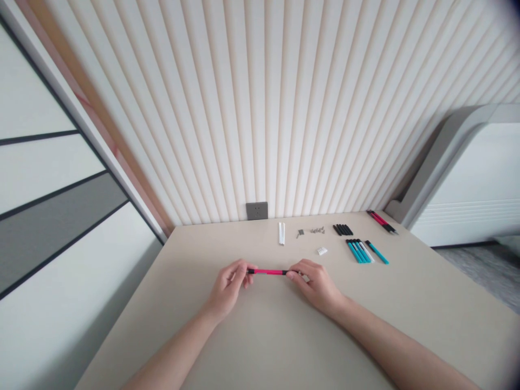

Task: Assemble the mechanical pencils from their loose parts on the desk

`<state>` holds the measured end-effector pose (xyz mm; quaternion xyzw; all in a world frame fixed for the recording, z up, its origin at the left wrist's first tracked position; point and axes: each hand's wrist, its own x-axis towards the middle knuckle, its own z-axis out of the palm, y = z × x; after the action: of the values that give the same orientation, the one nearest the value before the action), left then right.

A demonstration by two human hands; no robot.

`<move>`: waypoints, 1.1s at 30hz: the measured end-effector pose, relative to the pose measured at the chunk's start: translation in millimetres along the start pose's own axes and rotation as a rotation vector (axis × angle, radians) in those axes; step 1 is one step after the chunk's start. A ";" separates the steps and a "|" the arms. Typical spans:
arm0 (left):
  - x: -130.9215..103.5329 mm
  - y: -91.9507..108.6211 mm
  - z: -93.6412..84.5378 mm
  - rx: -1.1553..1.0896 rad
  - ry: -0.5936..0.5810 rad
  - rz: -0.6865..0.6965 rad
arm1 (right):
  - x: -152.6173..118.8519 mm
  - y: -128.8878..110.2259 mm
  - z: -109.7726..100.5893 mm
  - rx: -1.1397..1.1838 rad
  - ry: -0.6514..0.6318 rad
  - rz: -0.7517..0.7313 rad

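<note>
A pink pen with black ends lies level between my two hands, above the middle of the table. My left hand pinches its left end between thumb and fingers. At the other end, my right hand is closed around the black part, and its fingers hide the tip. Beyond the hands lie several white refill tubes, small metal springs, metal pen tips and small white parts.
Several black grips, teal pen barrels and one separate teal barrel lie to the right. Pink pens rest near the table's far right corner. A wall socket sits behind the back edge.
</note>
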<state>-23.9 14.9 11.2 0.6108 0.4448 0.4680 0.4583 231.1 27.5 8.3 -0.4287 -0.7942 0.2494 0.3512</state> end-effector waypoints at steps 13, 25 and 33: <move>-1.3 7.8 8.9 0.394 -0.176 0.008 | 2.2 -4.8 -2.4 -0.225 -0.045 -0.235; -3.1 1.4 7.2 0.194 -0.028 -0.024 | 5.0 -1.5 -6.1 -0.179 0.027 -0.232; -3.0 -1.9 5.2 0.182 -0.054 -0.066 | 5.3 0.9 -8.5 -0.148 0.041 -0.212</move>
<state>-19.5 11.6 8.2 0.6473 0.4927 0.3937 0.4280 236.1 33.3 14.8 -0.3723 -0.8439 0.1427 0.3590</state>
